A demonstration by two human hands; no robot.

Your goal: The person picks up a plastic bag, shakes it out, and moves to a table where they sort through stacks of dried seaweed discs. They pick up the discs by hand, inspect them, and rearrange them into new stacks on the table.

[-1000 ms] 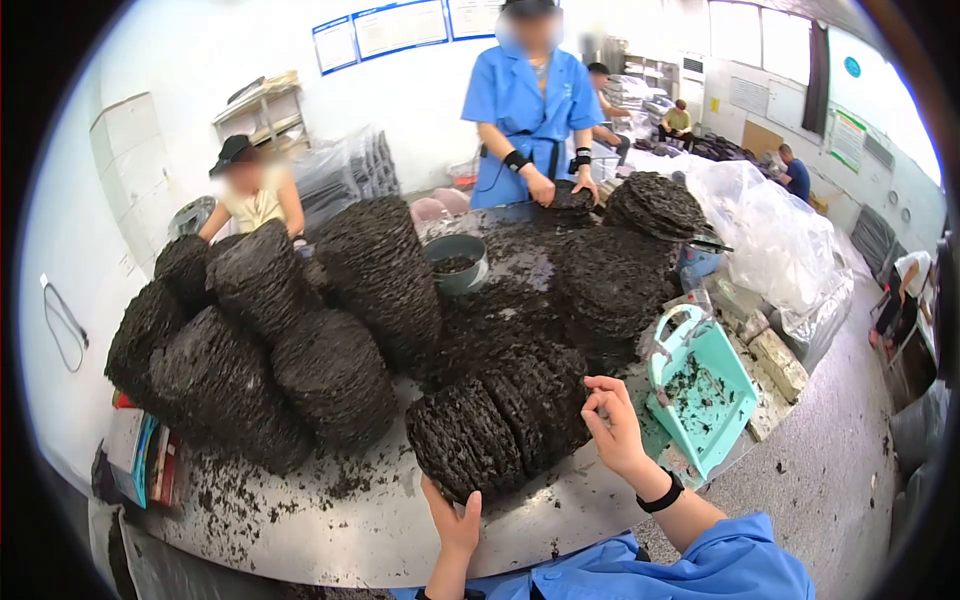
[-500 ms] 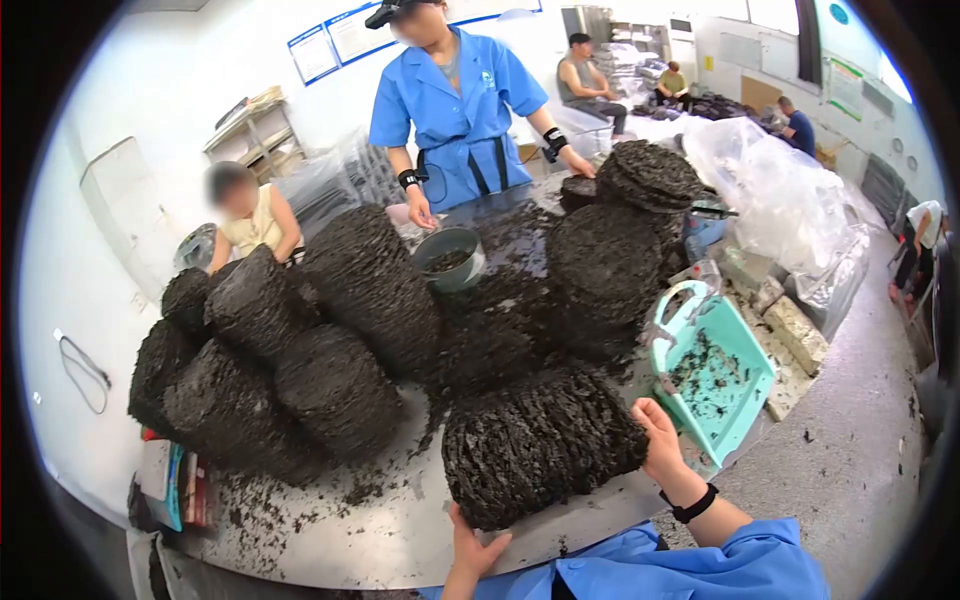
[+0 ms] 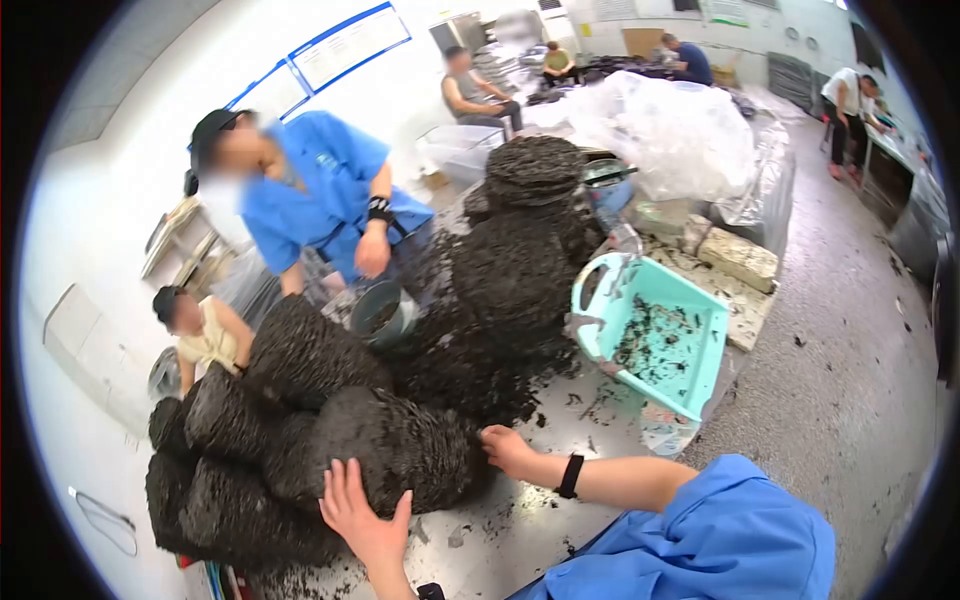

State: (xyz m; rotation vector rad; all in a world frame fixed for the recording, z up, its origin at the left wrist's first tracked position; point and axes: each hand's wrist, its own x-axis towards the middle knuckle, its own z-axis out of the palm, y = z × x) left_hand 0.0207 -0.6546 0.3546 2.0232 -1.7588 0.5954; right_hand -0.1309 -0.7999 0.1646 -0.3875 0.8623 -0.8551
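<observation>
A thick stack of round, dark seaweed-like sheets lies on its side against the other stacks, between my two hands. My left hand rests on its near end face with the fingers spread and the thumb apart. At the opposite end, my right hand has its fingers curled against the stack's edge; the fingertips are partly hidden. Several similar stacks crowd the table's left side, touching the one I handle.
A mint-green dustpan-like tray with dark scraps sits at the right. Behind are a tall stack, a bowl and loose dark flakes. A co-worker in blue stands across the table; pale blocks line the right edge.
The stack between my hands has moved left and away from me, up against the other stacks. My view has swung right, and the co-worker now leans over the bowl.
</observation>
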